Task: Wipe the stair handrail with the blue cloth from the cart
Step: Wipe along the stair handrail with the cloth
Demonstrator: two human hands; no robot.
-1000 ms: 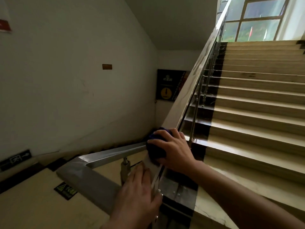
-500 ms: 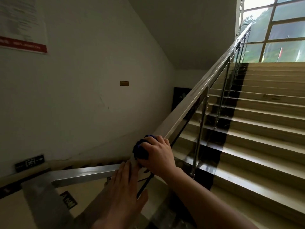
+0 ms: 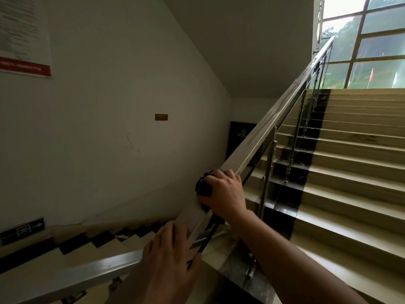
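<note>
You are wiping: your right hand (image 3: 223, 194) is gripping the blue cloth (image 3: 203, 187) closed against the handrail (image 3: 258, 137) low on its rising run. Your left hand (image 3: 168, 260) is lying flat and empty on the rail below. Next, I judge, you are needing to slide the cloth upward under steady pressure.

Your path up the rail (image 3: 269, 126) is bare all the way to the window (image 3: 377, 42). Below it, posts (image 3: 266, 172) and glass (image 3: 282, 163) block the stair side. Wall side is open air. Left hand (image 3: 168, 264) sits on the rail behind you.
</note>
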